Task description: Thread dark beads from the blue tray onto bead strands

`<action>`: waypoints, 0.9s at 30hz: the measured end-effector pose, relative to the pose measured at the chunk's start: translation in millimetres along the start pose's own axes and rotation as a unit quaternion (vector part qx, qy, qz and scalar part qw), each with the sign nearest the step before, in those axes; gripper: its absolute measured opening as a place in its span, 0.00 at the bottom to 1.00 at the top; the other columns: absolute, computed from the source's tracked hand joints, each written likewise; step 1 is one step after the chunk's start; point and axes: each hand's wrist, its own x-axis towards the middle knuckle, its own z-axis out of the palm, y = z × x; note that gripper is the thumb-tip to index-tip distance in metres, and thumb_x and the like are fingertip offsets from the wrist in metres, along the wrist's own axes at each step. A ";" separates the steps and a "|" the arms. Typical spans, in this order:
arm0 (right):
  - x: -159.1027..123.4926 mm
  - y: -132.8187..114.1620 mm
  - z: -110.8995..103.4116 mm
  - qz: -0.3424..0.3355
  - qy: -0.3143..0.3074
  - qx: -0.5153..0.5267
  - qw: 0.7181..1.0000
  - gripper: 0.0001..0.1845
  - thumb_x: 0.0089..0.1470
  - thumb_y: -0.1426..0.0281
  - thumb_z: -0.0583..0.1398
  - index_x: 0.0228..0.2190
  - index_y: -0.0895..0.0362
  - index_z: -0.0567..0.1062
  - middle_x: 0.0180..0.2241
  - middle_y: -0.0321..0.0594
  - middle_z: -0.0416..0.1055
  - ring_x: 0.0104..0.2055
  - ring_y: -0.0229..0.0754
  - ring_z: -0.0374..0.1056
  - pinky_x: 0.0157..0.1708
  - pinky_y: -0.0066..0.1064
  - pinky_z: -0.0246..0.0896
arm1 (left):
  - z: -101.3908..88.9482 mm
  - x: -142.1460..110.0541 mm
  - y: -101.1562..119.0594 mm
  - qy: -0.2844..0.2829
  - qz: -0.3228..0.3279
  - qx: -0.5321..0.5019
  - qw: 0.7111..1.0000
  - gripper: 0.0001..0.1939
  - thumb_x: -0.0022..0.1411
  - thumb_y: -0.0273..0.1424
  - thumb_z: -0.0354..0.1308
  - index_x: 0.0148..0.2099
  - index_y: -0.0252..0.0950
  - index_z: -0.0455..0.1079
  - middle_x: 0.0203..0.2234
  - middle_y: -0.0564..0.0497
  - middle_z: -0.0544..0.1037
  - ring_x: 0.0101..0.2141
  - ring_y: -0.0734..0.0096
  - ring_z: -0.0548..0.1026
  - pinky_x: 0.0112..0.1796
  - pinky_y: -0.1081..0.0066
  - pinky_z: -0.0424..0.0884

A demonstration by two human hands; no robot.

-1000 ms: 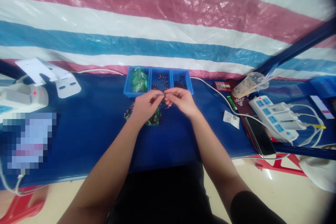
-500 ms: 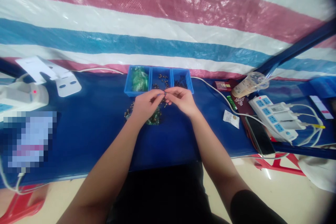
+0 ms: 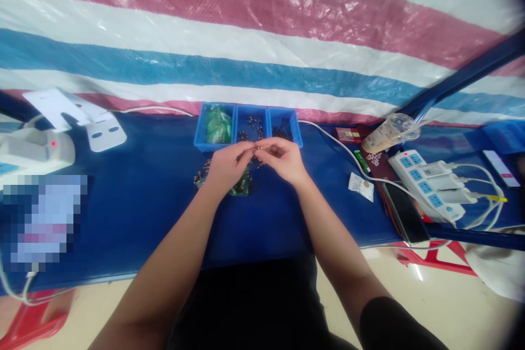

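My left hand (image 3: 230, 163) and my right hand (image 3: 286, 161) meet fingertip to fingertip over the table, just in front of the blue bins. Both are closed in a pinch. A small brass-coloured metal piece (image 3: 258, 148) shows between the fingertips, too small to name exactly. Beneath my hands lies a green plastic bag (image 3: 243, 185), with several small brass-and-dark screw-like parts (image 3: 200, 179) around it, partly hidden. Behind stand three joined bins: the left holds green plastic bags (image 3: 219, 123), the middle loose screw-like parts (image 3: 255, 120), the right dark slender pieces (image 3: 281, 124).
On the right are a power strip (image 3: 424, 183) with chargers, a drink cup (image 3: 389, 134), a dark phone (image 3: 404, 212), a small white packet (image 3: 361, 186) and a white cable (image 3: 342, 147). A white stand (image 3: 104, 131) and a pixelated screen (image 3: 49, 221) sit left.
My fingertips have shifted slightly, and more of the brass-coloured piece shows between them. My right hand has turned a little. The bins and the bag stay put.
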 end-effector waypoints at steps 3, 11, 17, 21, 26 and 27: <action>-0.5 -0.8 0.2 0.000 0.001 -0.012 1.000 0.18 0.47 0.57 0.72 0.37 0.54 0.82 0.30 0.36 0.78 0.29 0.36 0.71 0.30 0.32 0.70 | 0.2 0.0 -0.4 -0.009 -0.003 -0.005 1.000 0.11 0.70 0.34 0.56 0.48 0.38 0.78 0.31 0.52 0.82 0.32 0.72 0.79 0.38 0.73 0.72; 3.0 2.8 -2.8 0.025 0.006 0.005 1.000 0.19 0.47 0.56 0.72 0.38 0.54 0.82 0.31 0.37 0.79 0.31 0.39 0.75 0.30 0.32 0.73 | -0.6 -0.5 2.2 0.011 -0.017 -0.011 1.000 0.10 0.69 0.35 0.58 0.47 0.38 0.77 0.29 0.53 0.80 0.27 0.76 0.76 0.33 0.75 0.70; 2.6 5.6 -1.6 0.030 0.015 -0.018 0.999 0.20 0.49 0.55 0.70 0.37 0.56 0.81 0.30 0.38 0.79 0.30 0.38 0.75 0.29 0.32 0.72 | -2.7 -0.7 5.7 -0.009 -0.033 0.004 0.999 0.12 0.72 0.37 0.54 0.47 0.37 0.76 0.31 0.53 0.81 0.28 0.75 0.76 0.32 0.75 0.68; 1.9 3.9 -2.3 0.023 0.006 -0.067 0.997 0.20 0.52 0.55 0.69 0.40 0.56 0.81 0.34 0.40 0.80 0.31 0.39 0.75 0.32 0.33 0.72 | -2.2 -0.1 6.4 0.000 -0.033 0.013 0.999 0.11 0.71 0.37 0.55 0.45 0.38 0.76 0.30 0.53 0.80 0.28 0.75 0.75 0.32 0.74 0.67; -15.7 -28.7 -23.8 -0.030 0.030 -0.296 0.954 0.14 0.58 0.58 0.64 0.38 0.55 0.83 0.35 0.41 0.81 0.34 0.42 0.75 0.40 0.36 0.70 | -2.9 0.7 6.9 0.016 -0.032 0.001 0.999 0.12 0.71 0.38 0.55 0.45 0.37 0.77 0.27 0.53 0.79 0.24 0.76 0.72 0.29 0.73 0.66; -26.8 -37.9 -34.3 -0.024 0.031 -0.350 0.936 0.14 0.58 0.58 0.63 0.36 0.55 0.83 0.33 0.41 0.81 0.33 0.43 0.74 0.39 0.36 0.69 | -3.2 0.7 6.9 0.018 -0.034 -0.003 0.999 0.12 0.71 0.38 0.55 0.45 0.37 0.77 0.26 0.54 0.78 0.23 0.76 0.72 0.29 0.73 0.66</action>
